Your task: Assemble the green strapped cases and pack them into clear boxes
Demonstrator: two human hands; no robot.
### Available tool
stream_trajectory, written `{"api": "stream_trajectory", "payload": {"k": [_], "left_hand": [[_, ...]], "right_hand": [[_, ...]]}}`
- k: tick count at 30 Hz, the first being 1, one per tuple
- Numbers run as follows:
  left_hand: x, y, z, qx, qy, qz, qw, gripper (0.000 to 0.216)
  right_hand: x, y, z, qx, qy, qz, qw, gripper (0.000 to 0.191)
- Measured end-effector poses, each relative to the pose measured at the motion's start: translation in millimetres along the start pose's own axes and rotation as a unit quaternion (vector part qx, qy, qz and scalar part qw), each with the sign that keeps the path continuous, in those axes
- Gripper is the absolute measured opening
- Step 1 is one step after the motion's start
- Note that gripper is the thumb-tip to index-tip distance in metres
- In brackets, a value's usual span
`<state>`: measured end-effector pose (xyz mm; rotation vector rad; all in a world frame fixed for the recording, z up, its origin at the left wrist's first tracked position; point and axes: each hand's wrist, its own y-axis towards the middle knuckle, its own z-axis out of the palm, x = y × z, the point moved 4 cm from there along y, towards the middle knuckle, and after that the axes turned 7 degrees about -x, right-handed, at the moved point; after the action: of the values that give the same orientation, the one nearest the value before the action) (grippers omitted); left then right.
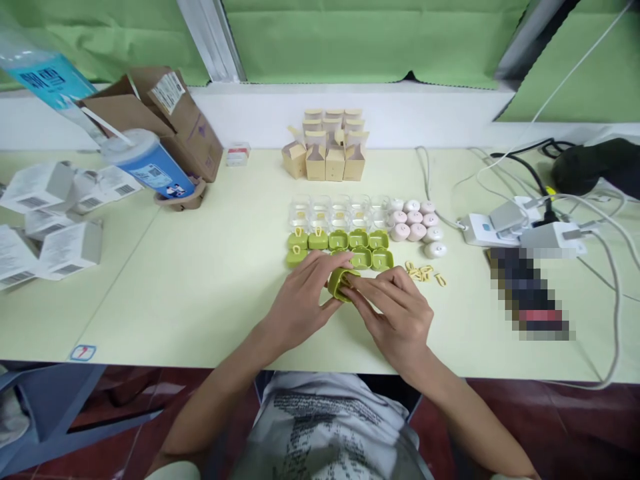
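Observation:
My left hand (305, 300) is closed around a hollow green plastic cap (336, 285), held tilted above the table with its opening toward the right. My right hand (395, 310) pinches with its fingertips inside that opening. A bit of a yellow loop seems to show at those fingertips, mostly hidden. Just beyond my hands sit rows of green caps (359, 239). Several lie with the hollow side up; three at the left stand closed side up with a yellow loop (299, 233) on top. Loose yellow loops (420, 271) lie right of my right hand.
Behind the caps stand clear plastic cups (340, 212), pink and white rounded pieces (413, 219) and small open cartons (335, 160). A power strip (493, 230) with cables lies right. Left are a blue drink cup (150, 163), a brown paper bag (185, 127) and white boxes (70, 250).

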<state>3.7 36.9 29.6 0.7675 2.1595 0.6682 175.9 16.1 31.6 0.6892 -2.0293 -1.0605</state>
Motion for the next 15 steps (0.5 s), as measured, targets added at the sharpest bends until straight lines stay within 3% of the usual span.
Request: {"api": "stream_trajectory", "payload": {"k": [7,15], "left_hand": [[0.5,0.3,-0.2,-0.003,0.001,0.009,1.0,0.059],[-1.9,1.1,1.6,-0.004,0.012,0.005,1.0,0.064]], "right_hand": [[-2.0,2.4,1.6,0.038,0.018,0.024,0.999,0.018],[-1.4,-3.6,2.3,0.018,-0.034,-0.013,0.999,0.025]]}}
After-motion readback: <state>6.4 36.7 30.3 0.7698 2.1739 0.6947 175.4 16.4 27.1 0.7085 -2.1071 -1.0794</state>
